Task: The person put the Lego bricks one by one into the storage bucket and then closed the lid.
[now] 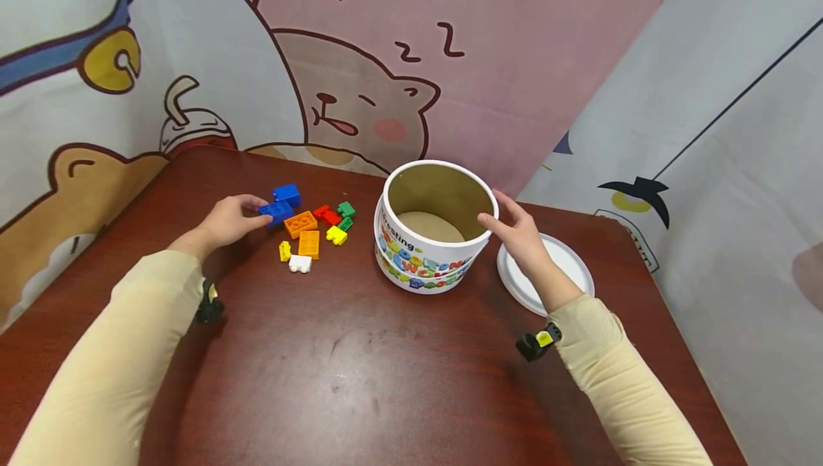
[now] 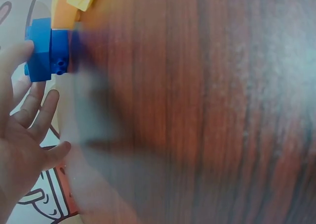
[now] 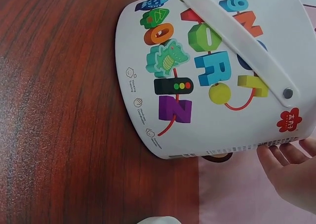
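Note:
My left hand (image 1: 225,221) pinches a blue toy brick (image 1: 276,213) between thumb and fingers, at the left of the brick group. A second blue brick (image 1: 286,195) lies just behind it. In the left wrist view the held blue brick (image 2: 39,51) overlaps the other one. On the right, my right hand (image 1: 519,234) holds the rim of a white round bucket (image 1: 424,266), thumb over the edge and fingers along the outside. The bucket stands upright, lidless, with no bricks visible inside. Its side carries printed colourful letters and a white handle (image 3: 237,41).
Beside the held brick lie orange bricks (image 1: 308,244), red bricks (image 1: 331,217), green bricks (image 1: 346,209), yellow bricks (image 1: 336,235) and a white brick (image 1: 300,263). A white round lid (image 1: 566,266) lies right of the bucket on the brown table (image 1: 360,380). A printed curtain (image 1: 514,37) hangs behind.

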`<state>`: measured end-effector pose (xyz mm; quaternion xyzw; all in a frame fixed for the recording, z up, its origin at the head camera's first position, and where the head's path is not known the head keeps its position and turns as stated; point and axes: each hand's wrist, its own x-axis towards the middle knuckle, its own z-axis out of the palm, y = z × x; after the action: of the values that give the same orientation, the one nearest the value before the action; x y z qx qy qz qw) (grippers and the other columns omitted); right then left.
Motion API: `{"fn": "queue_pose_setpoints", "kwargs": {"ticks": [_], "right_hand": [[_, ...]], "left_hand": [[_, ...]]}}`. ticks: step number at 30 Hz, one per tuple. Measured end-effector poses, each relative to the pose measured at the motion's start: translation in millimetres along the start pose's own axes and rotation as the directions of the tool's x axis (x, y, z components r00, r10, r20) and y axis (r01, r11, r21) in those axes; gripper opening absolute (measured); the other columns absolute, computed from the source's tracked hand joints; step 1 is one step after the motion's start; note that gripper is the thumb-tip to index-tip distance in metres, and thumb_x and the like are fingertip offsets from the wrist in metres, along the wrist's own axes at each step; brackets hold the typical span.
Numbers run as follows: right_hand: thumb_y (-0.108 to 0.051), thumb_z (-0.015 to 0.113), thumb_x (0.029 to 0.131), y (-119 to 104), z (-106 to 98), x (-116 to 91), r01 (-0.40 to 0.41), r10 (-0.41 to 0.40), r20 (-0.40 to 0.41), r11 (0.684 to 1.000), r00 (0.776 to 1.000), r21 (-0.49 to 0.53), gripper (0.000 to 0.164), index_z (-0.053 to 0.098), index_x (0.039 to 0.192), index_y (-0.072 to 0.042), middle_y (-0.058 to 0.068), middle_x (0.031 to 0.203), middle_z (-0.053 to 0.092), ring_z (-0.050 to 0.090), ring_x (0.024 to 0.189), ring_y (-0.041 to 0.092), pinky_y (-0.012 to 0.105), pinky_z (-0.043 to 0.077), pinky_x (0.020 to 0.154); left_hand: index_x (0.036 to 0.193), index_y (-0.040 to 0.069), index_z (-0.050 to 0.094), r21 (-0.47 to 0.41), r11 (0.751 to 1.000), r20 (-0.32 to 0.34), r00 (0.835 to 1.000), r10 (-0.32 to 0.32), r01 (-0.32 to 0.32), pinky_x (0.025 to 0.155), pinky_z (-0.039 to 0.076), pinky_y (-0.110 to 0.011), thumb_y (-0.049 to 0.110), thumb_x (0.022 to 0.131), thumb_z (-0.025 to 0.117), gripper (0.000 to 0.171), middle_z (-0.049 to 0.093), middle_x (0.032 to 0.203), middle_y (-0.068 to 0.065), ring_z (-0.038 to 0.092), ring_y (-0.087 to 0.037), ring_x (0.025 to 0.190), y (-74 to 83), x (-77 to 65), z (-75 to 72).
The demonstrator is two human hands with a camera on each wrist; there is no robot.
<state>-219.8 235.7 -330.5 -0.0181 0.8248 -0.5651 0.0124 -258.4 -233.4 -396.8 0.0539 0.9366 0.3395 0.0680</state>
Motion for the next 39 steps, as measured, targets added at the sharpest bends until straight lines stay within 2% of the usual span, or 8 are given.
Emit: {"fn": "queue_pose_setpoints", "kwargs": {"ticks": [9, 16, 23, 27, 34, 36, 39], "right_hand": [[-0.018, 0.060, 0.091, 0, -1, -1, 0.012, -0.012, 0.003, 1.000, 1.000, -0.022, 0.065, 0.029, 0.147, -0.008, 0.018, 0.142, 0.043, 0.043, 0.125, 0.022, 0.008, 0.039, 0.086], [-0.017, 0.059, 0.091, -1, -1, -2, 0.016, -0.015, 0.006, 1.000, 1.000, -0.020, 0.065, 0.028, 0.147, -0.008, 0.018, 0.143, 0.042, 0.042, 0.127, 0.025, 0.007, 0.039, 0.085], [-0.017, 0.059, 0.091, -1, -1, 0, 0.020, -0.020, 0.002, 1.000, 1.000, -0.020, 0.065, 0.029, 0.147, -0.008, 0.018, 0.143, 0.043, 0.042, 0.126, 0.025, 0.007, 0.039, 0.084], [-0.017, 0.060, 0.090, 1, -1, 1, 0.027, -0.027, -0.002, 1.000, 1.000, -0.010, 0.064, 0.030, 0.146, -0.007, 0.019, 0.143, 0.043, 0.042, 0.127, 0.027, 0.007, 0.039, 0.085], [-0.016, 0.059, 0.090, 2, 0, 2, 0.028, -0.028, -0.003, 1.000, 1.000, 0.002, 0.064, 0.029, 0.146, -0.006, 0.019, 0.142, 0.043, 0.043, 0.126, 0.025, 0.007, 0.040, 0.084], [-0.017, 0.059, 0.090, 2, 0, 2, 0.028, -0.028, -0.002, 1.000, 1.000, -0.004, 0.064, 0.029, 0.146, -0.006, 0.019, 0.142, 0.043, 0.043, 0.127, 0.025, 0.007, 0.040, 0.085], [-0.018, 0.059, 0.091, 1, 0, 2, 0.025, -0.025, -0.002, 1.000, 1.000, -0.019, 0.064, 0.029, 0.146, -0.007, 0.018, 0.143, 0.043, 0.043, 0.127, 0.024, 0.010, 0.040, 0.088]], "left_hand": [[0.124, -0.004, 0.051, -0.036, 0.999, -0.027, 1.000, 0.008, -0.009, 0.097, 0.040, -0.052, 0.031, 0.092, 0.057, 0.048, 0.053, 0.119, -0.028, 0.048, -0.038, 0.106, 8.8, -6.5, -8.0], [0.123, -0.002, 0.052, -0.067, 0.997, -0.060, 0.997, 0.043, -0.047, 0.090, 0.044, -0.047, 0.032, 0.091, 0.058, 0.047, 0.055, 0.116, -0.025, 0.050, -0.035, 0.102, 24.4, -7.1, -16.5], [0.124, 0.001, 0.052, -0.083, 0.995, -0.040, 0.998, 0.058, -0.061, 0.091, 0.045, -0.046, 0.037, 0.091, 0.058, 0.049, 0.055, 0.119, -0.023, 0.050, -0.034, 0.105, 40.7, -6.1, -22.9], [0.123, 0.001, 0.053, -0.092, 0.992, -0.048, 0.996, 0.080, -0.085, 0.089, 0.045, -0.044, 0.036, 0.091, 0.059, 0.048, 0.055, 0.118, -0.022, 0.051, -0.033, 0.105, 53.3, -6.3, -25.0], [0.122, 0.003, 0.055, -0.100, 0.987, -0.044, 0.991, 0.123, -0.127, 0.078, 0.048, -0.031, 0.036, 0.090, 0.059, 0.046, 0.056, 0.115, -0.020, 0.053, -0.031, 0.102, 78.3, -8.2, -28.6], [0.123, 0.004, 0.055, -0.104, 0.985, -0.043, 0.990, 0.138, -0.141, 0.080, 0.049, -0.032, 0.037, 0.090, 0.059, 0.047, 0.056, 0.116, -0.020, 0.053, -0.031, 0.102, 85.1, -8.9, -29.3], [0.124, 0.005, 0.055, -0.121, 0.980, -0.036, 0.987, 0.158, -0.161, 0.087, 0.048, -0.040, 0.037, 0.090, 0.059, 0.047, 0.056, 0.117, -0.019, 0.052, -0.031, 0.105, 95.1, -10.1, -30.3]]}}
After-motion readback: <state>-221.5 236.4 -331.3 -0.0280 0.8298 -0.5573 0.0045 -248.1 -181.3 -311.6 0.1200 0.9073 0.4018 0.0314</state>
